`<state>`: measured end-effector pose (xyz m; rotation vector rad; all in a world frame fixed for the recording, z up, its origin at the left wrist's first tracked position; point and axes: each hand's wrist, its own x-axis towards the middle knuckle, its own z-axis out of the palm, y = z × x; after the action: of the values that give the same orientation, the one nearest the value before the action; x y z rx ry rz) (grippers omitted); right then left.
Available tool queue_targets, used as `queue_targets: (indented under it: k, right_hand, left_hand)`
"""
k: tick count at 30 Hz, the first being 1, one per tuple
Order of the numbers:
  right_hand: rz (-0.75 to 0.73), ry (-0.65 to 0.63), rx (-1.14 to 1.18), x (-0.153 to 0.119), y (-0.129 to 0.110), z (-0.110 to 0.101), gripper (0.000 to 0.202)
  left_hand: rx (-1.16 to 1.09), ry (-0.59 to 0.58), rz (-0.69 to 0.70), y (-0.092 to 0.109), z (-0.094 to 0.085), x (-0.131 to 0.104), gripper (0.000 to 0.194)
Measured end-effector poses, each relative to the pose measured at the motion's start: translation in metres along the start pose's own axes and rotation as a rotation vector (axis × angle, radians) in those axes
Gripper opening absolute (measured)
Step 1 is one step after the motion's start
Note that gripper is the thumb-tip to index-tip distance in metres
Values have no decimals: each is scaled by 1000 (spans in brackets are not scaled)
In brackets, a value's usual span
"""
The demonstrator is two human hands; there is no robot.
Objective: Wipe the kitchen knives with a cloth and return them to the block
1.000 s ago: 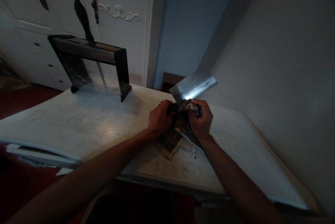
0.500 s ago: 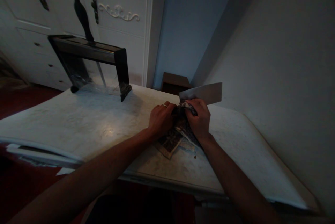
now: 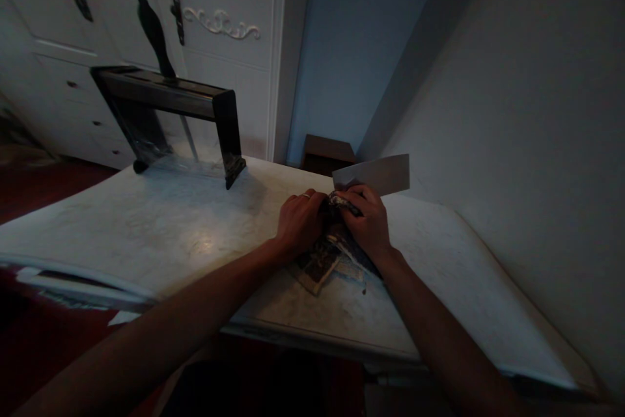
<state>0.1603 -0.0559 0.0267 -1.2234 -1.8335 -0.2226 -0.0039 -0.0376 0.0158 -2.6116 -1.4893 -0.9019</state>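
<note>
Cleaver blade (image 3: 374,175) has tipped from glinting and raised to level just beyond the cloth (image 3: 342,205), right hand (image 3: 368,225) fingers wrapping handle and cloth, left hand (image 3: 299,220) clamped alongside on the table (image 3: 161,228).

Near the table's (image 3: 161,228) far edge, the left hand (image 3: 299,220) and right hand (image 3: 368,222) grip a cloth (image 3: 336,235) against a cleaver (image 3: 374,175); a knife rack (image 3: 166,105) stands at the far left corner.
</note>
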Motion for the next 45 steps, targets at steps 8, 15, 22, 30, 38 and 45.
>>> queue_targets:
  k: [8,15,22,30,38,45]
  right_hand:
    - [-11,-86,4,2,0,-2,28]
    - [-25,-117,-18,3,0,-4,26]
    - [-9,-151,3,4,2,-5,23]
    - [2,-165,21,5,0,-6,22]
    - [10,-162,19,5,-1,-6,18]
    - [8,-166,-44,3,-1,-3,16]
  left_hand:
    - [-51,7,-22,-1,0,0,23]
    - [-85,12,-43,-3,6,0,27]
    - [-112,18,-67,-3,7,0,27]
    - [-139,26,-73,-4,8,1,26]
    - [-160,19,-97,-3,7,1,26]
    - [-172,34,-93,-3,7,0,25]
